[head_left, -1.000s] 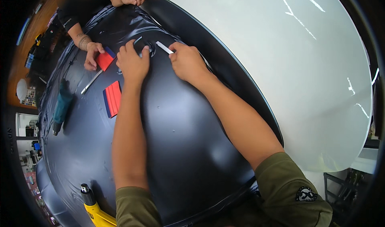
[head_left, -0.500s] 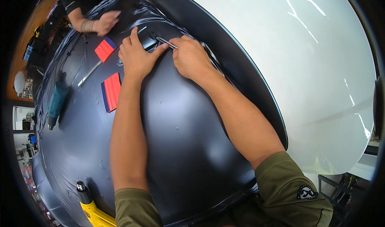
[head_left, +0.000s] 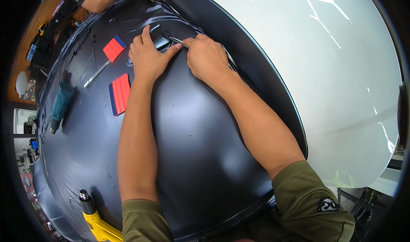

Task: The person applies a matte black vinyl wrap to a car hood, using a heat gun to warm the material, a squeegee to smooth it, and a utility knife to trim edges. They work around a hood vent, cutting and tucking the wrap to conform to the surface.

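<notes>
Now the co-worker's arm (head_left: 106,0) is back from the red scraper (head_left: 114,49), and a slim tool (head_left: 179,42) reaches the dark curved piece (head_left: 159,38)

That arm has withdrawn to the far edge, which likely leaves the left side freer for careful tool work; the piece sits far on the dark panel (head_left: 192,165), beside the left hand (head_left: 147,56), whose forefinger and thumb are spread, while the right hand (head_left: 208,57) pinches the slim tool, its tip touching the piece or just beside it, I cannot tell which; wrinkled film (head_left: 160,17) crowds the far edge, so room looks tight there, whereas the panel lies open between the forearms, and a teal heat gun (head_left: 62,99) lies well left
</notes>
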The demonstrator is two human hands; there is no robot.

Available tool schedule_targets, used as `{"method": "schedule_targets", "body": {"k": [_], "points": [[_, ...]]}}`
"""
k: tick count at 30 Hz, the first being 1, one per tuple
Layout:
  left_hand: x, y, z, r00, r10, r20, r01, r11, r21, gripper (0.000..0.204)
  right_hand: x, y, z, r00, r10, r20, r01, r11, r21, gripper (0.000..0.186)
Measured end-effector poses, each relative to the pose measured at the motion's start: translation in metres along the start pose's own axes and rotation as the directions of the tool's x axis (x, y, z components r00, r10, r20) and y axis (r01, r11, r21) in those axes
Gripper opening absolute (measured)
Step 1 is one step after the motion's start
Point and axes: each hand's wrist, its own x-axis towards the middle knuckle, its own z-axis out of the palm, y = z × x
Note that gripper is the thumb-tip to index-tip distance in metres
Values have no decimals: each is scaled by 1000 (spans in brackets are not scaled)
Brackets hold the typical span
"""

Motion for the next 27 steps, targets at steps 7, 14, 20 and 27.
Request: {"method": "schedule_targets", "body": {"k": [7, 14, 20, 27], "points": [[1, 0, 1, 1000, 0, -7, 0, 1000, -12, 107, -1, 2, 2, 1000, -24, -6, 24, 1000, 1, 22], [0, -1, 1, 1000, 3, -21, -3, 1000, -22, 107, -1, 5, 5, 999, -37, -12, 37, 999, -32, 23], [0, -1, 1, 1000, 2, -21, -3, 1000, -19, 108, -3, 3, 3, 1000, -30, -3, 30, 999, -22, 25], [-1, -2, 0, 1000, 12, -16, -12, 1000, -23, 109, -4, 1, 1, 1000, -7, -14, 8, 1000, 14, 24]]}}
